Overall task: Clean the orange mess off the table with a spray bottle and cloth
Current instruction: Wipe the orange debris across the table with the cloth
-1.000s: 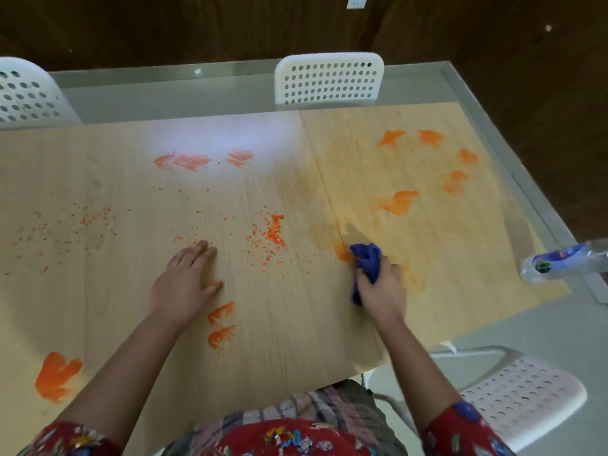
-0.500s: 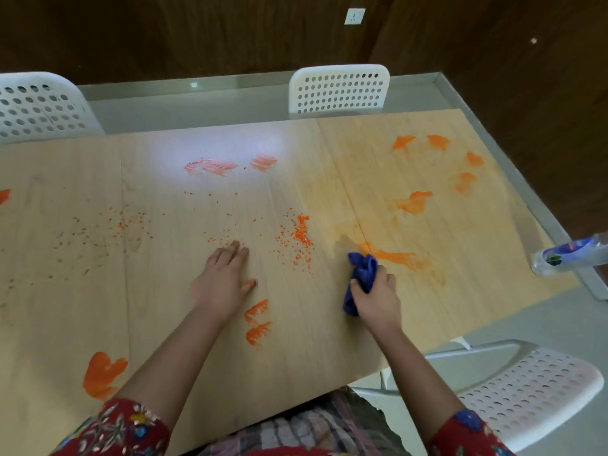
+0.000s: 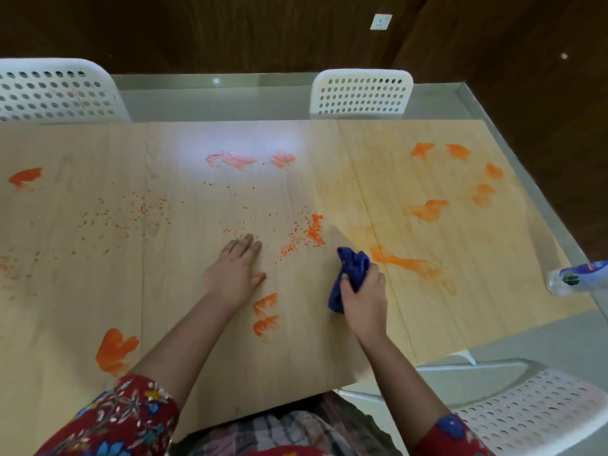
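Note:
My right hand [image 3: 363, 299] grips a bunched blue cloth [image 3: 351, 271] and presses it on the wooden table [image 3: 197, 357]. Just right of the cloth lies a long orange smear [image 3: 404, 263]. My left hand [image 3: 235, 271] rests flat on the table with straight fingers. Orange crumbs [image 3: 309, 233] are scattered between and beyond my hands. Two orange streaks [image 3: 265, 314] lie below my left hand. More orange blotches [image 3: 431, 210] mark the right panel, and an orange patch [image 3: 115, 350] sits at near left. A clear spray bottle [image 3: 575, 278] lies at the right edge.
Two white perforated chairs [image 3: 362, 93] [image 3: 56, 90] stand at the far side, and another white chair [image 3: 533, 413] is at my near right. A grey glass tabletop rim [image 3: 533, 179] borders the wooden panels. Pale orange smears [image 3: 230, 159] sit under a light glare.
My right hand has wiped the cloth leftwards, leaving a long orange smear to its right. The view has shifted left. My left hand has stayed flat in place.

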